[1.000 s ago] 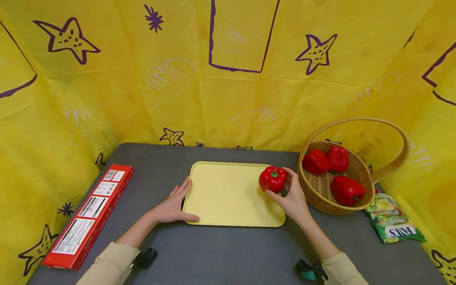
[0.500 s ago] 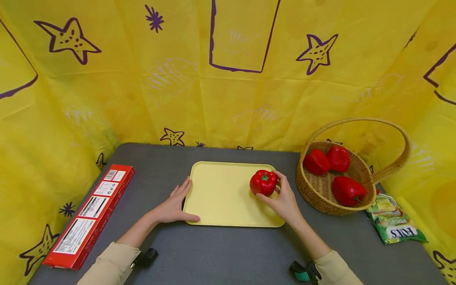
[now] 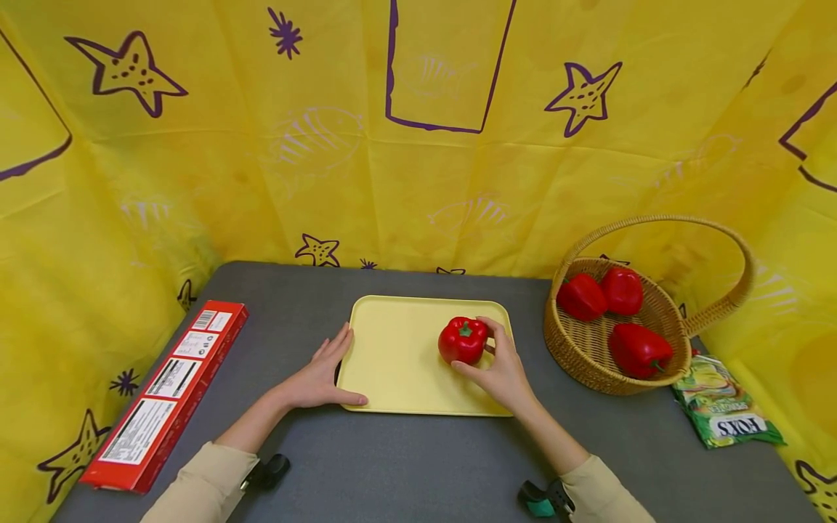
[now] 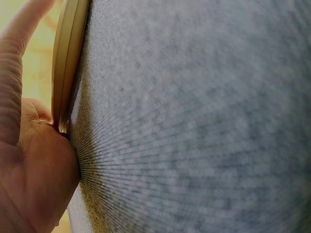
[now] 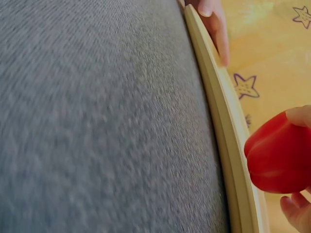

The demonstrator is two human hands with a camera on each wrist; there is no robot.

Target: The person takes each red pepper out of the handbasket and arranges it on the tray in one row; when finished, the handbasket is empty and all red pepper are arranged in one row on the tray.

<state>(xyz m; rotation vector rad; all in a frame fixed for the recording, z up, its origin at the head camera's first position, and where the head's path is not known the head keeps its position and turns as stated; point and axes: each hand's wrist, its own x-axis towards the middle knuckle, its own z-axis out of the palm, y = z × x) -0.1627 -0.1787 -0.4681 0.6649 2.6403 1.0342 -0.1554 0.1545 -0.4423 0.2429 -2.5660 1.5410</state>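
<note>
In the head view, the fingers of the right hand (image 3: 500, 370) curve round a red pepper (image 3: 463, 341), thumb on the near side, green stem uppermost; whether the pepper touches the yellow tray (image 3: 386, 349) beneath it I cannot tell. The left hand (image 3: 317, 379) has its fingers stretched out along the tray's left edge, thumb over the near corner. Right of the right fingers, a wicker basket (image 3: 577, 365) holds three more peppers (image 3: 638, 350), with a green packet (image 3: 726, 407) just beyond it. Well left of the left fingers, a red box (image 3: 166, 396) lies on the gray desk (image 3: 392, 465).

In the left wrist view, one straight digit reaches upward, the tray's rim just to its right.

In the right wrist view, the pepper sits between fingertips above and below, its side close by the tray's rim; the left fingers show farther along that rim.
</note>
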